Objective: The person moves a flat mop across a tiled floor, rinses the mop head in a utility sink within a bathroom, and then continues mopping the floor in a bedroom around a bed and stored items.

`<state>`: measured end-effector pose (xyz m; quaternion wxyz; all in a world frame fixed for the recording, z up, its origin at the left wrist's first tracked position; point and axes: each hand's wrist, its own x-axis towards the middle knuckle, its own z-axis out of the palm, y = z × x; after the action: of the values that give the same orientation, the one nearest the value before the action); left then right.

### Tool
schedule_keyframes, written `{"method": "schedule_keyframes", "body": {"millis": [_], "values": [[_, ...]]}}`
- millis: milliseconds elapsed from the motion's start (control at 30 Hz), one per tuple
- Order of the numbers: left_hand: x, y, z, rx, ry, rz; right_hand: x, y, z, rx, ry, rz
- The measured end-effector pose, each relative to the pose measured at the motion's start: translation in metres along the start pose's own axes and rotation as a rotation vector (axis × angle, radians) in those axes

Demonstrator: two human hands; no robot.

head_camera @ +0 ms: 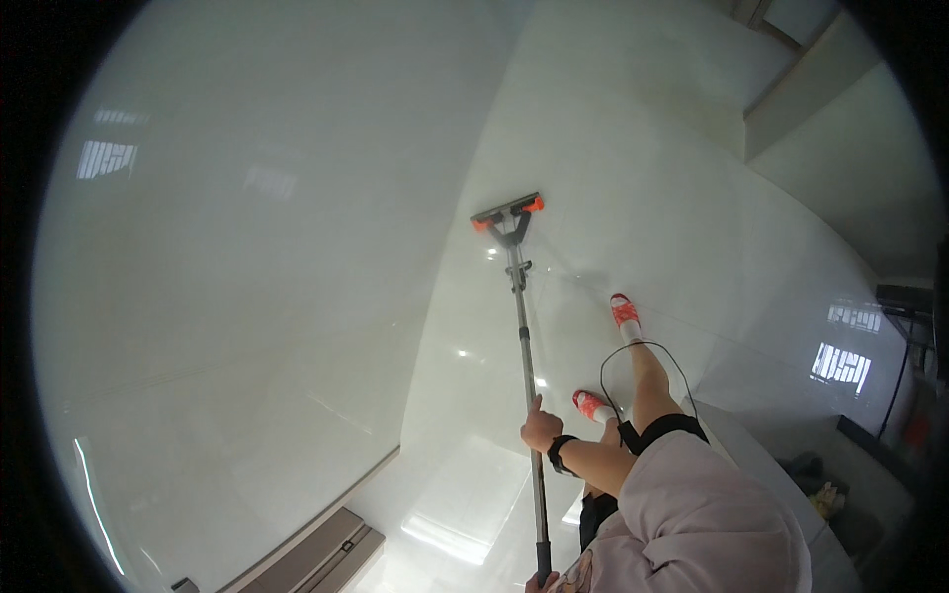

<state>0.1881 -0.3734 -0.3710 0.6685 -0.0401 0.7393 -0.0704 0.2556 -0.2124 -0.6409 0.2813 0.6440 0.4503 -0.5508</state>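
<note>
A squeeze mop (528, 356) with a long metal pole stretches up the middle of the view. Its wide head (507, 212), with orange end pieces, is against the glossy pale floor, close to the wall's base. My right hand (542, 430), a black watch (562, 454) on its wrist, is wrapped around the middle of the pole, index finger pointing along it. At the bottom edge, my left hand (540, 583) grips the pole by the dark handle (544, 556); most of that hand is cut off by the frame.
A glossy wall (245, 282) rises on the left, with a brown door frame (319, 552) below. My feet in red slippers (625, 310) stand right of the pole. A dark cable (643, 343) loops before my legs. Dark furniture (908, 298) and a pale ledge (749, 459) lie right.
</note>
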Motion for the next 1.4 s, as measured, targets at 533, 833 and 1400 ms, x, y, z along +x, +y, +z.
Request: {"method": "schedule_keyframes", "body": {"millis": [533,833,1400], "values": [[0.013,0.127,0.056,-0.293,-0.29,-0.05,0.064,-0.006,-0.168,-0.084,0.347,-0.048],[-0.012,0.136,0.111,-0.299,-0.359,-0.026,0.04,0.047,-0.224,-0.154,0.224,0.062],[0.035,0.027,0.216,-0.449,0.133,0.433,0.075,0.145,-0.183,0.038,0.043,0.144]]}}
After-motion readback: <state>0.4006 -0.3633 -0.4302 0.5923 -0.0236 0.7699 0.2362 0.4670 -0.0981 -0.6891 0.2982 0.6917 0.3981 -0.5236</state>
